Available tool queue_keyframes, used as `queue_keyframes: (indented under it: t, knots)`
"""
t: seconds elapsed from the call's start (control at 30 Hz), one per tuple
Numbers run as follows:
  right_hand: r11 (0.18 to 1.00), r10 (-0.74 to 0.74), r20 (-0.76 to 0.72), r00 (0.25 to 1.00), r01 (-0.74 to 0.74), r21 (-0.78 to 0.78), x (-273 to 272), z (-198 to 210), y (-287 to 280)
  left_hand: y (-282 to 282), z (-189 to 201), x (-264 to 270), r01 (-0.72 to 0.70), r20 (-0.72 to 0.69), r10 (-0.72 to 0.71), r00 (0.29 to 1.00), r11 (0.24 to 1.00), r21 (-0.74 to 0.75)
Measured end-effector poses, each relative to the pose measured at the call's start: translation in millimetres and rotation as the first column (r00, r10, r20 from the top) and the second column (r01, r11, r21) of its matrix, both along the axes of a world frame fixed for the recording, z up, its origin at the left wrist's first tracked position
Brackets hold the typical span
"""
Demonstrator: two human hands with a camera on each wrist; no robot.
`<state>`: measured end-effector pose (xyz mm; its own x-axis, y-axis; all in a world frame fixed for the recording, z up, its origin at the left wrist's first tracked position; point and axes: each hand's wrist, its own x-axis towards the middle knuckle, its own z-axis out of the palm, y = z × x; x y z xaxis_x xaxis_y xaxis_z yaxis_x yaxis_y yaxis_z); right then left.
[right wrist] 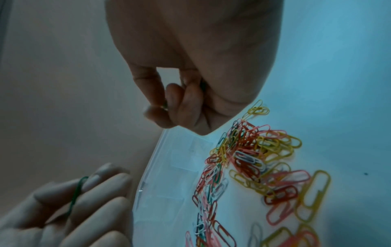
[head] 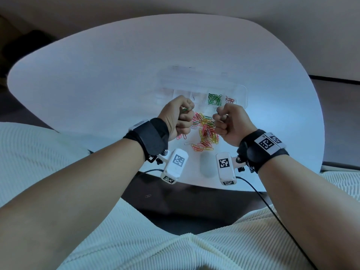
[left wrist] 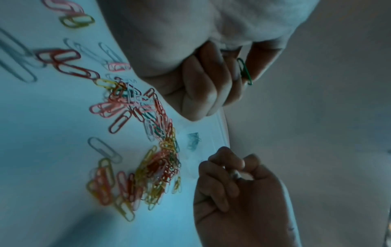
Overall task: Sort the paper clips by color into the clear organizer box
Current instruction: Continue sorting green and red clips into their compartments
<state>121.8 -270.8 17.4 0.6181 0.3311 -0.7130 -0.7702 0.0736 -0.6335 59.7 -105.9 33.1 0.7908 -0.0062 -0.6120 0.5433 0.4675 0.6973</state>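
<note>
A clear organizer box [head: 242, 94] lies open on the white table; one compartment holds green clips [head: 214, 98] and the one to its right holds red clips [head: 230, 99]. A mixed pile of coloured paper clips [head: 204, 131] lies just in front of it. My left hand [head: 188, 109] hovers over the pile's left side, pinching a green clip [left wrist: 244, 71], which shows again as the green clip [right wrist: 76, 195]. My right hand [head: 221, 118] is curled above the pile's right side. Its thumb and forefinger pinch a small clip [right wrist: 164, 106] with a green tip, mostly hidden.
The box's clear lid [head: 185, 75] lies open behind the compartments. The table [head: 97, 84] has a curved front edge close to my lap. One stray clip [head: 148, 196] lies on the dark floor below. A black cable [head: 272, 211] hangs from the right wrist camera.
</note>
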Motion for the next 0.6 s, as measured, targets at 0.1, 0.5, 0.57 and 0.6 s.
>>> queue_keyframes:
  t: [0.1,0.5,0.57,0.6]
  knots:
    - [0.999,-0.006,0.021,1.000,0.005,0.047,0.6,8.0,0.6,-0.5,5.2,-0.4,-0.038,0.028,0.042,0.999,0.992,-0.119]
    - [0.920,-0.359,0.028,0.933,0.359,-0.156,33.5,45.4,4.4,-18.5,16.4,29.8,-0.014,-0.156,0.051,0.986,0.973,0.231]
    - [0.921,-0.359,0.016,0.933,0.357,-0.153,34.0,46.4,5.0,-20.7,18.8,34.8,-0.046,-0.179,0.083,0.980,0.978,0.206]
    - [0.924,-0.352,0.011,0.936,0.350,-0.152,34.2,47.4,5.9,-21.5,20.7,38.2,-0.058,-0.190,0.097,0.977,0.978,0.200]
